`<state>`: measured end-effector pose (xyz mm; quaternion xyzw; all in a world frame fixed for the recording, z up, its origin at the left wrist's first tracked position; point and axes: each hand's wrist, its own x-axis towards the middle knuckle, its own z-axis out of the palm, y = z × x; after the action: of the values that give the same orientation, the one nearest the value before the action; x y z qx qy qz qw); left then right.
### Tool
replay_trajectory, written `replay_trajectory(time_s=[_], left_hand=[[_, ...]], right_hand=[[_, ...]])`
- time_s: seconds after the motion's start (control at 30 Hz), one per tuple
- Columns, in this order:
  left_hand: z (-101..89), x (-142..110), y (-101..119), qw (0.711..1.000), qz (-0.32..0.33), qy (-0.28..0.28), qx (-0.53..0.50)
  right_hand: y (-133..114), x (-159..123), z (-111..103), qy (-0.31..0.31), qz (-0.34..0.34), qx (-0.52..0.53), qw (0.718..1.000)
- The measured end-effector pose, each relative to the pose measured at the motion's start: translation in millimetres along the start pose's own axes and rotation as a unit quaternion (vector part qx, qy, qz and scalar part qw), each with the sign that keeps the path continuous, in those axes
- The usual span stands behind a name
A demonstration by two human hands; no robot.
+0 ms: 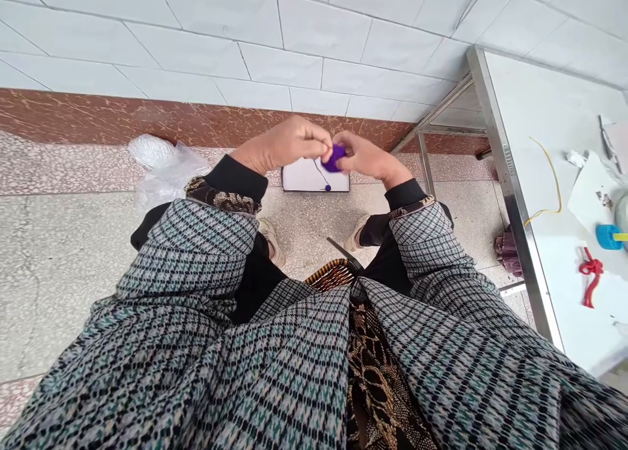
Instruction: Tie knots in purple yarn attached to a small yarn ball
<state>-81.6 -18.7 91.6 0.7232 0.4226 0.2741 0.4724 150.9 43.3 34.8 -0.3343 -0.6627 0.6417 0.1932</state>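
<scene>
My left hand (287, 142) and my right hand (367, 157) meet in front of me, above the floor. Both pinch a small purple piece (335, 157), which looks like yarn or soft cloth. A thin purple thread hangs from it down to a small purple bead or knot (328, 188). The thread hangs in front of a white rectangular box (304, 177) on the floor by the wall. My checked sleeves cover both forearms.
A metal table (505, 169) stands at the right with a yellow cord (553, 175), a blue cap (607, 236), red scissors (590, 276) and paper scraps. A clear plastic bag (159, 162) lies on the floor at left. A woven stool edge (331, 275) shows between my knees.
</scene>
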Motion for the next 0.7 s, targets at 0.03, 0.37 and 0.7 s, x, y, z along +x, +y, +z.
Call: replay_trajectory(time_s=[0.03, 0.37, 0.7], left_hand=[[-2.9, 0.2, -2.3, 0.999, -0.014, 0.043, -0.008], [5.0, 0.6, -4.6, 0.995, -0.008, -0.098, 0.025], [-7.4, 2.1, -15.7, 0.992, -0.071, 0.106, 0.017]], right_hand=[[-1.8, -2.9, 2.8, -0.046, -0.007, -0.001, 0.999], [-12.8, 4.7, -18.9, 0.211, -0.126, 0.170, 0.955], [-43.3, -18.1, -0.8, 0.011, -0.127, 0.069, 0.989]])
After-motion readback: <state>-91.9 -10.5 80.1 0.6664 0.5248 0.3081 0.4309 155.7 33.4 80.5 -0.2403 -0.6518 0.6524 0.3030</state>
